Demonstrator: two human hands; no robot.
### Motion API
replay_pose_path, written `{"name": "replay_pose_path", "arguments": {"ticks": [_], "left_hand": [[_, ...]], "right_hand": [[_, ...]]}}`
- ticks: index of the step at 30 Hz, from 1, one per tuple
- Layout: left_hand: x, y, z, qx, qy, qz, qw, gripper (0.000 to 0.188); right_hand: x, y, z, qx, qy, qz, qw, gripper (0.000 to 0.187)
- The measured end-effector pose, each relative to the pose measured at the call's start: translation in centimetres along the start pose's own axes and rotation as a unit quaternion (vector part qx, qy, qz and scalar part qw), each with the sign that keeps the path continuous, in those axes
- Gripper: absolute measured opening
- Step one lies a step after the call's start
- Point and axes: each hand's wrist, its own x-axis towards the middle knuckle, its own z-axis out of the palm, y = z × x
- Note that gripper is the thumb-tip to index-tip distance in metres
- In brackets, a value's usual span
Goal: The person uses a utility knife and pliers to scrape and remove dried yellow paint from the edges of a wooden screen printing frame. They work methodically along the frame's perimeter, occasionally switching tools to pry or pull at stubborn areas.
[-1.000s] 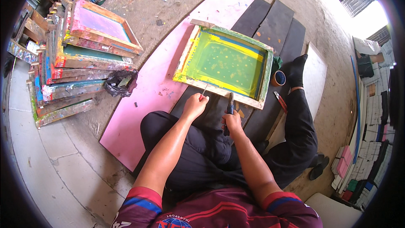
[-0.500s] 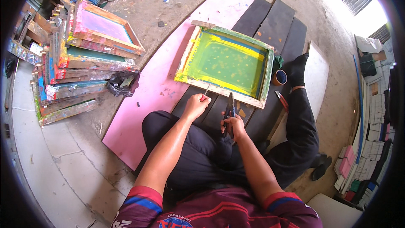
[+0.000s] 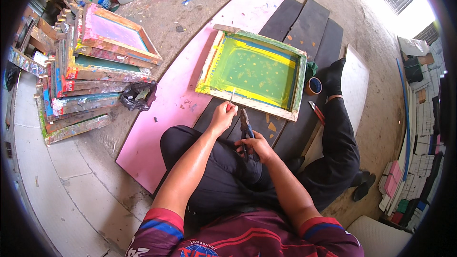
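Note:
A wooden screen-printing frame [image 3: 247,102] lies in front of me, its mesh coated green with yellow paint round the edges. Just short of its near side, my left hand [image 3: 222,120] is closed on a thin screwdriver [image 3: 232,98] with a red handle, its shaft pointing up toward the frame's near rail. My right hand [image 3: 257,146] grips dark pliers [image 3: 246,129] with the jaws pointing away from me, close beside the left hand. Much of the screwdriver's handle is hidden in my fist.
Dark boards [image 3: 304,24] and a pink sheet [image 3: 190,85] lie beneath the frame. To its right are a roll of tape [image 3: 314,85] and a red cutter knife [image 3: 317,113]. Paint-stained frames [image 3: 90,74] are stacked at left, beside a black plastic bag [image 3: 138,96].
My right hand has brought the pliers left, nearer the left hand, and the jaws now tilt leftward. The screwdriver in my left hand has shifted slightly left.

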Motion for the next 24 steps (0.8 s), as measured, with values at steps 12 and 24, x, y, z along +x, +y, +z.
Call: {"name": "replay_pose_path", "arguments": {"ticks": [12,24], "left_hand": [[2.8,1.5,-8.4,-0.295,0.386,-0.128,0.865,0.015],[3.7,0.9,-8.9,-0.29,0.422,-0.164,0.843,0.033]], "right_hand": [[2.0,0.4,-1.6,-0.069,0.165,0.008,0.984,0.034],[4.0,0.1,-0.5,-0.078,0.2,0.025,0.976,0.029]]}}
